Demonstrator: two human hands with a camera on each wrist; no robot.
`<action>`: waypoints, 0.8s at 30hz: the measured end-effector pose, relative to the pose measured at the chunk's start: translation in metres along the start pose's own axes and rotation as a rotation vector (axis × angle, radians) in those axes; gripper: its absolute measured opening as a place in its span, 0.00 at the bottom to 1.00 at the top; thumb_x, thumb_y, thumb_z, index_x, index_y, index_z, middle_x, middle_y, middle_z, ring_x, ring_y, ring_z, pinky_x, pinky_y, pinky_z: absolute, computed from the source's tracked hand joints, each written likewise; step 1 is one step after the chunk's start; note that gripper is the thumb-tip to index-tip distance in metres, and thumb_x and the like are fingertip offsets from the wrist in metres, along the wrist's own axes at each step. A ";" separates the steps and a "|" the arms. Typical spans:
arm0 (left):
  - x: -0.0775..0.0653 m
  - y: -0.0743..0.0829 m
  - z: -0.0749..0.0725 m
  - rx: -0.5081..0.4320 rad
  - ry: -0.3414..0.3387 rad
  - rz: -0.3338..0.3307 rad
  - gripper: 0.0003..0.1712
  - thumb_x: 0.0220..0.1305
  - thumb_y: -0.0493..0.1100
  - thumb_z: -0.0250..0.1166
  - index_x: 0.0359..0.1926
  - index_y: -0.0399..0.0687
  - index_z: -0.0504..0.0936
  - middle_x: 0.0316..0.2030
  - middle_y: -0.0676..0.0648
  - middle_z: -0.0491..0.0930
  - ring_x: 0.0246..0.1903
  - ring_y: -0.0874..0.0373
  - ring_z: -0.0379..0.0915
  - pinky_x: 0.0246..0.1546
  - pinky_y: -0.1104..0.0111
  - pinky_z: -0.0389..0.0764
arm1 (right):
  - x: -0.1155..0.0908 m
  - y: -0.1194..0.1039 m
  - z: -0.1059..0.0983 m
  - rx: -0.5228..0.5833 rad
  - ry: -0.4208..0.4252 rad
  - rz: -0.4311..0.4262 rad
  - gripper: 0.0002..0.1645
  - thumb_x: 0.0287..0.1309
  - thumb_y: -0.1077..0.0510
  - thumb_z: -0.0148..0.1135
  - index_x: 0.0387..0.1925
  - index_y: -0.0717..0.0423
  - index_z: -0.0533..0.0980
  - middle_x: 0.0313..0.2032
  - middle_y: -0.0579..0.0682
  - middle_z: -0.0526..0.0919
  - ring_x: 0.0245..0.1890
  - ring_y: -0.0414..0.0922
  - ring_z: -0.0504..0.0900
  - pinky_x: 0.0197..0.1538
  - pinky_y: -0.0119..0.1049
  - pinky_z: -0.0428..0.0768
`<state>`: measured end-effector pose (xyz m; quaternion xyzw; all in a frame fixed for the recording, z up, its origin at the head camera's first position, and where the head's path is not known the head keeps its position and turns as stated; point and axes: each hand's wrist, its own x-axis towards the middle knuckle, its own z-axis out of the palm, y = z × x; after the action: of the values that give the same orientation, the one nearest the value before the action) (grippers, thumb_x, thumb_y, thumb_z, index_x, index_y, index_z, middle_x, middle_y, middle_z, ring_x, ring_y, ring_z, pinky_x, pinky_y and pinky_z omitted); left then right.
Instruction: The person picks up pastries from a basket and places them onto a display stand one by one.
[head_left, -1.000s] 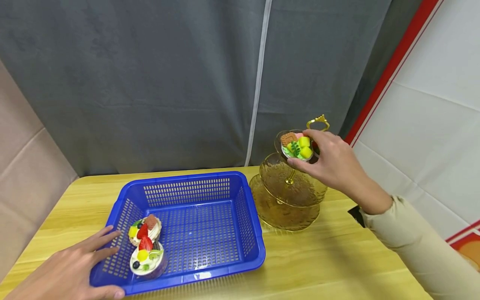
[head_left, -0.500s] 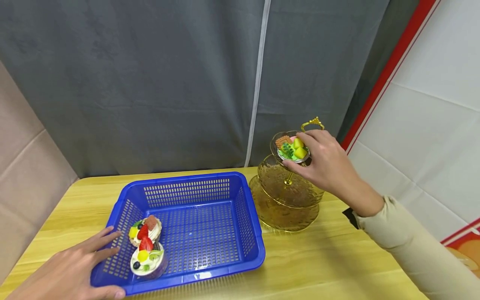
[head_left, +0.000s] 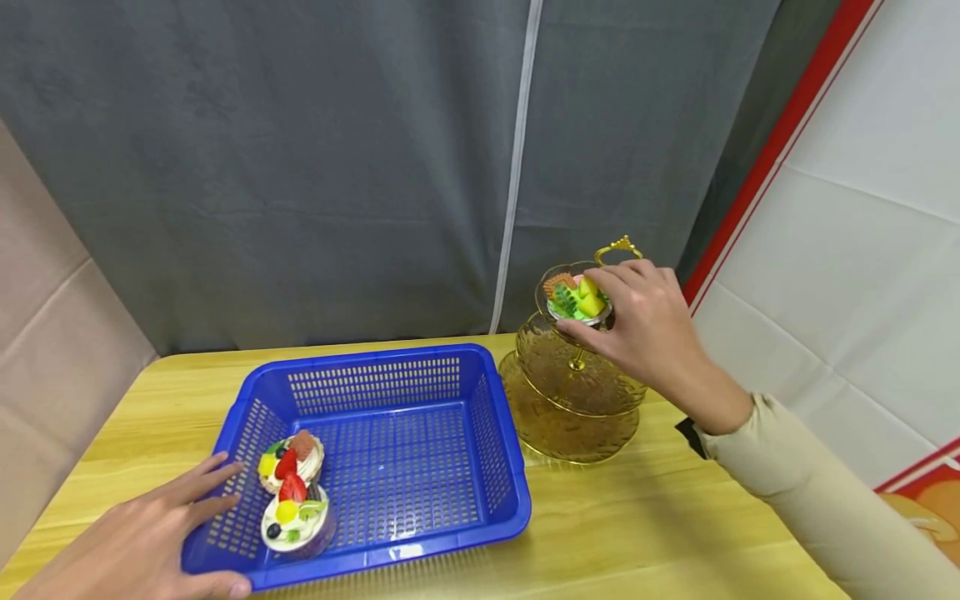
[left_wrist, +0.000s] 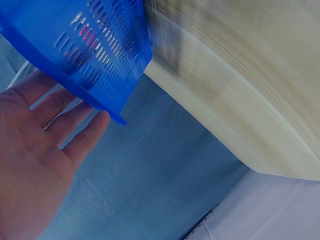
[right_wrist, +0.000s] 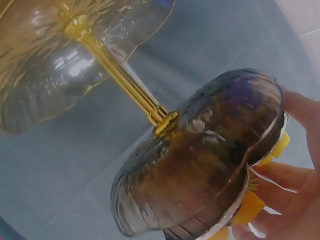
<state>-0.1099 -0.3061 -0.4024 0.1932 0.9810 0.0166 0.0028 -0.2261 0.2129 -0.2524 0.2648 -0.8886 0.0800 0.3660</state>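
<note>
My right hand (head_left: 637,321) holds a toy dessert cup (head_left: 577,300) with green cream, yellow fruit cubes and a brown biscuit, thumb in front and fingers behind. The cup is at the small top tier of a gold-toned three-tier cake stand (head_left: 588,433); in the right wrist view that tier (right_wrist: 185,170) shows from below, with the cup partly hidden behind it. My left hand (head_left: 142,533) lies with straight fingers at the left rim of the blue plastic basket (head_left: 390,546). Inside, by that hand, are two fruit-topped toy desserts, one rear (head_left: 291,462) and one front (head_left: 296,521).
The basket and stand share a wooden table (head_left: 615,533), the stand just right of the basket. A gold ring handle (head_left: 618,247) tops the stand behind my right hand. A grey curtain (head_left: 337,167) hangs behind the table, and a white panel (head_left: 862,250) rises at right.
My right hand has moved slightly left and down with the dessert cup, which now tilts more at the top tier. The stand's upper part has shifted a little left. My left hand keeps its place.
</note>
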 end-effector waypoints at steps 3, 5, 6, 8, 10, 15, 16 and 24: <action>0.000 0.000 0.001 0.002 0.000 -0.003 0.45 0.43 0.79 0.67 0.49 0.49 0.87 0.63 0.39 0.73 0.61 0.33 0.68 0.44 0.38 0.79 | 0.001 -0.001 0.002 0.015 0.022 0.009 0.36 0.44 0.39 0.78 0.45 0.63 0.82 0.39 0.59 0.85 0.43 0.57 0.77 0.41 0.52 0.67; 0.000 0.000 0.001 0.004 -0.012 -0.012 0.46 0.43 0.79 0.66 0.50 0.49 0.87 0.64 0.39 0.72 0.62 0.32 0.67 0.44 0.38 0.78 | 0.002 -0.002 0.003 0.032 0.033 0.017 0.35 0.43 0.40 0.79 0.45 0.62 0.82 0.39 0.58 0.85 0.44 0.57 0.76 0.40 0.51 0.66; 0.000 0.000 0.002 0.005 -0.016 -0.013 0.46 0.44 0.79 0.66 0.50 0.48 0.87 0.64 0.39 0.72 0.62 0.32 0.67 0.44 0.37 0.78 | 0.002 -0.002 0.004 0.038 0.037 0.021 0.36 0.43 0.40 0.79 0.45 0.62 0.82 0.39 0.58 0.85 0.44 0.56 0.76 0.40 0.51 0.66; 0.001 0.000 0.002 0.006 -0.019 -0.018 0.46 0.44 0.80 0.66 0.50 0.48 0.87 0.64 0.38 0.72 0.62 0.32 0.67 0.45 0.37 0.78 | 0.003 -0.003 0.004 0.047 0.043 0.023 0.36 0.42 0.40 0.79 0.45 0.62 0.82 0.38 0.58 0.84 0.44 0.56 0.76 0.40 0.51 0.66; 0.001 0.000 0.001 0.005 -0.021 -0.022 0.46 0.43 0.80 0.66 0.50 0.49 0.87 0.64 0.39 0.72 0.62 0.32 0.67 0.45 0.37 0.78 | 0.004 -0.003 0.005 0.048 0.047 0.022 0.36 0.42 0.39 0.79 0.45 0.62 0.82 0.38 0.58 0.84 0.44 0.56 0.76 0.40 0.52 0.67; 0.001 0.001 0.000 0.008 -0.023 -0.022 0.47 0.45 0.80 0.65 0.51 0.47 0.86 0.65 0.38 0.71 0.62 0.31 0.66 0.46 0.37 0.77 | 0.004 -0.004 0.006 0.043 0.062 0.033 0.36 0.42 0.39 0.79 0.45 0.62 0.82 0.39 0.59 0.84 0.45 0.58 0.75 0.43 0.54 0.68; 0.001 0.001 0.000 0.007 -0.020 -0.020 0.47 0.45 0.79 0.65 0.51 0.47 0.86 0.65 0.38 0.71 0.62 0.31 0.66 0.46 0.37 0.77 | 0.003 -0.004 0.006 0.044 0.065 0.034 0.36 0.42 0.39 0.79 0.44 0.62 0.83 0.39 0.59 0.84 0.45 0.58 0.75 0.44 0.55 0.69; 0.001 0.001 0.000 0.007 -0.015 -0.015 0.46 0.44 0.79 0.66 0.51 0.47 0.86 0.64 0.38 0.72 0.62 0.31 0.67 0.46 0.37 0.77 | -0.001 -0.002 0.008 0.025 0.067 0.050 0.39 0.42 0.38 0.78 0.46 0.66 0.83 0.38 0.61 0.79 0.46 0.60 0.72 0.47 0.57 0.69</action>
<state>-0.1104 -0.3049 -0.4019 0.1858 0.9825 0.0115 0.0094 -0.2292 0.2094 -0.2588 0.2441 -0.8811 0.1090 0.3902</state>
